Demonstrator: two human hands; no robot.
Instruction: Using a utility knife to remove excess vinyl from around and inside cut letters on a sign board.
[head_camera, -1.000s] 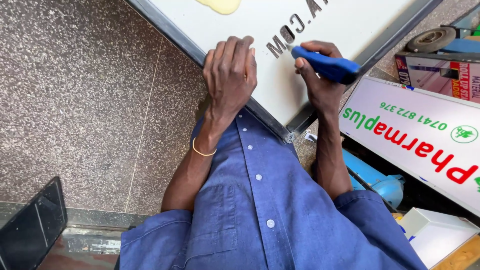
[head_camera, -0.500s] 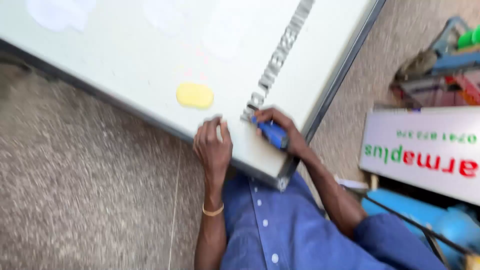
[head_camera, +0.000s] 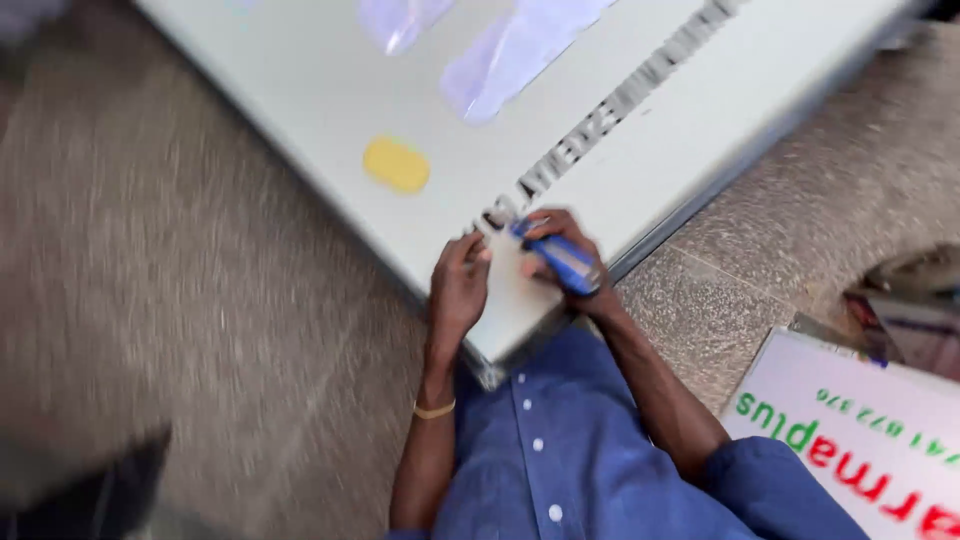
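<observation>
A large white sign panel (head_camera: 330, 95) with a metal frame lies on the stone floor in front of me. A row of grey letters (head_camera: 615, 105) runs across it. My right hand (head_camera: 562, 262) grips a blue utility knife (head_camera: 560, 258), its tip at the near end of the letter row. My left hand (head_camera: 460, 285) rests flat on the panel's near corner, fingertips beside the knife tip. A yellow oval piece (head_camera: 396, 164) lies on the panel to the left. The picture is blurred.
Pale translucent film pieces (head_camera: 510, 45) lie on the panel's far part. A white sign board with green and red lettering (head_camera: 870, 440) lies at the lower right, with blurred clutter (head_camera: 915, 300) above it. A dark object (head_camera: 85, 495) sits at the lower left.
The view has swung and pulled back, so more of the panel shows. Both hands stay at the near corner, and the knife has come closer to my left fingertips.
</observation>
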